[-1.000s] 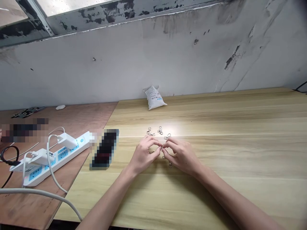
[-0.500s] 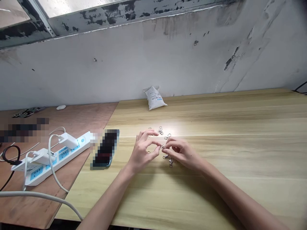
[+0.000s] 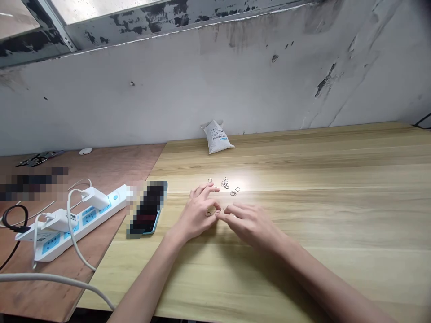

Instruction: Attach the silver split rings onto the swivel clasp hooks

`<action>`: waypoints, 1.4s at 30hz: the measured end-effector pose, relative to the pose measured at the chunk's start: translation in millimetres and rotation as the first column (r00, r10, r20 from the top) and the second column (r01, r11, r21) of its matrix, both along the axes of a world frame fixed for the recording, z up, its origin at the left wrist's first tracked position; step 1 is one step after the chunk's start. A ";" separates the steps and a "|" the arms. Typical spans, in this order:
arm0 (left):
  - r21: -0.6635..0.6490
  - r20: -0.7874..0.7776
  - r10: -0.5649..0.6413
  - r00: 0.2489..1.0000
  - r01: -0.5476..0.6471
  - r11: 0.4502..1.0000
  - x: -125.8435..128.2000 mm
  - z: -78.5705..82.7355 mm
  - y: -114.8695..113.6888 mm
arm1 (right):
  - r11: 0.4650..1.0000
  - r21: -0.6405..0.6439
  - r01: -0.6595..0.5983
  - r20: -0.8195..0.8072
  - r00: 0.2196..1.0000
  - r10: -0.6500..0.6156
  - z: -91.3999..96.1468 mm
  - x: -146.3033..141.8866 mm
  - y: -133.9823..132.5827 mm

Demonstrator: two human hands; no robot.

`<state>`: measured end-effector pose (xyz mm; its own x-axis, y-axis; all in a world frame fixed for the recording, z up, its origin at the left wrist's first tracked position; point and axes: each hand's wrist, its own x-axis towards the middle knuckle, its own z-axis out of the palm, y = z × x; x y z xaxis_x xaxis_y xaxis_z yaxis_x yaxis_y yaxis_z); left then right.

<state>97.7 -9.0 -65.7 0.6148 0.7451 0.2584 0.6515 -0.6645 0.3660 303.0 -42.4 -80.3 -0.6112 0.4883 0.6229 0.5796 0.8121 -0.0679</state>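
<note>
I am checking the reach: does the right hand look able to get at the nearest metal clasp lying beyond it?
Probably yes: the right hand is near, and only bare tabletop shows between it and the metal clasp.

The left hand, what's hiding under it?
Under the left hand, part of a small metal ring peeks out between thumb and fingers, above the wooden table. The hand covers the rest, so I can't tell what else is there.

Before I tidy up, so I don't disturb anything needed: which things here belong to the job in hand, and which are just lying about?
Seemingly the job's:
small metal clasps
ring by the left hand

Lying about:
white packet
phone
power strip
chargers
</note>
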 end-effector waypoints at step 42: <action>-0.075 0.261 -0.082 0.962 0.104 0.992 10.1 18.9 -0.5 | 0.610 -0.752 -0.251 -0.410 0.902 -0.134 11.1 20.2 10.7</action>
<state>107.7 -9.5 -46.8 0.6040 0.7144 0.3532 0.4651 -0.6759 0.5717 323.2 -31.8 -69.2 -0.4556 0.8662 0.2051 0.2952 0.3644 -0.8832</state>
